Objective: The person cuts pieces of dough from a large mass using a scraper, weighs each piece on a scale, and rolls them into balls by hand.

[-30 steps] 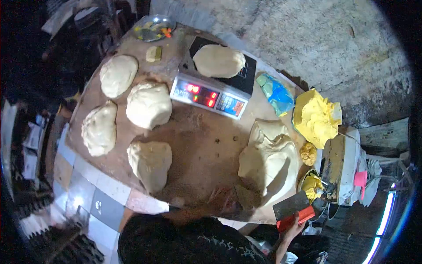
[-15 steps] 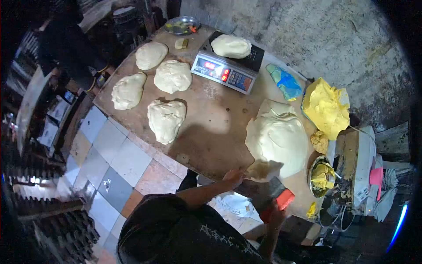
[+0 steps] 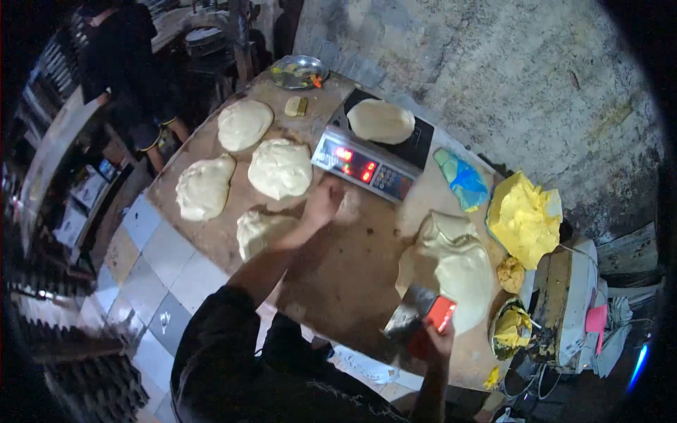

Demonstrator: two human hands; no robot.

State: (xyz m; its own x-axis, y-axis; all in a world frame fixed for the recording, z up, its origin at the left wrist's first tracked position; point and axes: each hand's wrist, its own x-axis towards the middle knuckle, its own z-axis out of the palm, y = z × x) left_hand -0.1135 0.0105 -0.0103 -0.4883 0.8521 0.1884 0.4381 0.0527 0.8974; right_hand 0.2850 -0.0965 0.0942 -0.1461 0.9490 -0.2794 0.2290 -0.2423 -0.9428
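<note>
My right hand (image 3: 441, 338) grips a dough scraper (image 3: 414, 310) with a dark flat blade and a red handle. Its blade is beside the large dough mass (image 3: 462, 275) on the right of the table. My left hand (image 3: 326, 201) is stretched forward over the table, just in front of the digital scale (image 3: 363, 169); its fingers are blurred. On the scale lies a flat, rounded piece of dough (image 3: 381, 121). Left of that hand are several dough lumps, among them one (image 3: 280, 169) close by. My left forearm partly covers another lump (image 3: 261, 231).
Yellow fat in an opened wrapper (image 3: 525, 215), a blue-green packet (image 3: 462, 180) and a bowl (image 3: 511, 328) line the right side. A metal plate (image 3: 300, 72) and a small block (image 3: 296, 106) sit at the back. A person (image 3: 123, 77) stands at far left.
My left hand has gone from the table's front edge forward to the scale. The scraper has risen over the table. The dough on the scale looks flatter and smoother. The view has shifted.
</note>
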